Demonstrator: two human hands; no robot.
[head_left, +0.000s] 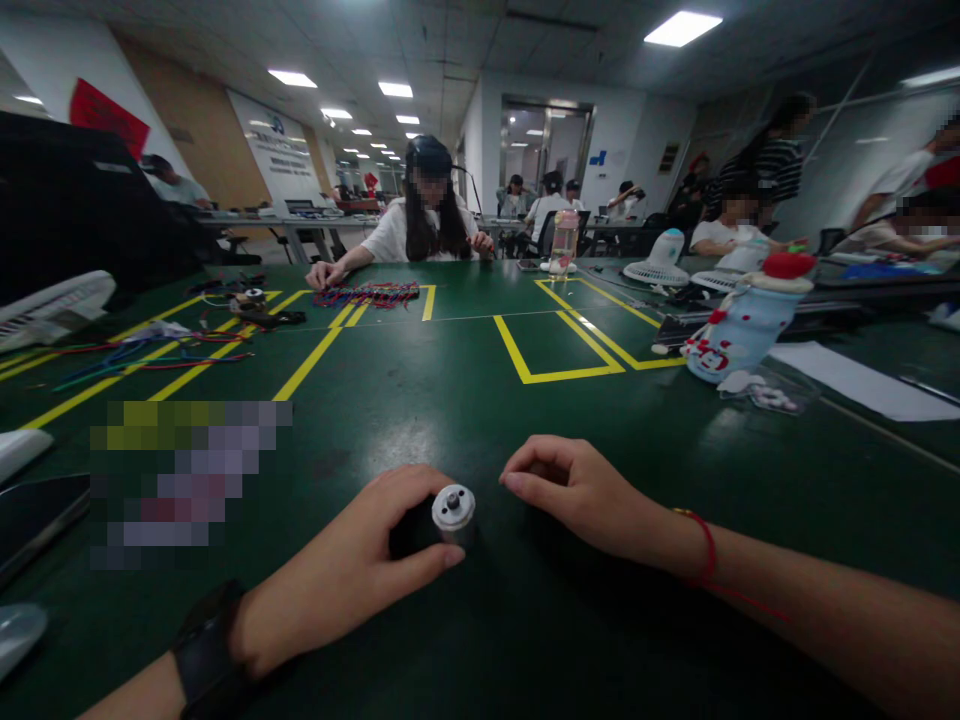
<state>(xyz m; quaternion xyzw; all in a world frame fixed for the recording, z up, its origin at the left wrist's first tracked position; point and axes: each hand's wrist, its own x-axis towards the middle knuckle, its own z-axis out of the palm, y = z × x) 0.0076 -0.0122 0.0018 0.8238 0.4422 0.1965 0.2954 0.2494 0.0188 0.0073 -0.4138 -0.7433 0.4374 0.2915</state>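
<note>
A small electric motor point(454, 515), a silvery cylinder with a short shaft on its top face, stands upright on the green table in front of me. My left hand point(390, 530) curls around it from the left, with the thumb on the near side and the fingers on the far side, partly hidden. To the right of the motor, and apart from it, rests my right hand point(574, 485). Its fingers are curled and the thumb meets the index finger; I see nothing between them. A black watch point(214, 645) is on my left wrist and a red string bracelet point(705, 550) on my right.
Yellow tape point(574, 376) marks boxes on the green table point(420, 385). Loose wires point(172, 350) and a phone point(41, 515) lie left. At right stand a blue bottle point(739, 335) and white paper point(862, 380). Across the table, a person handles bundled coloured wires point(367, 294).
</note>
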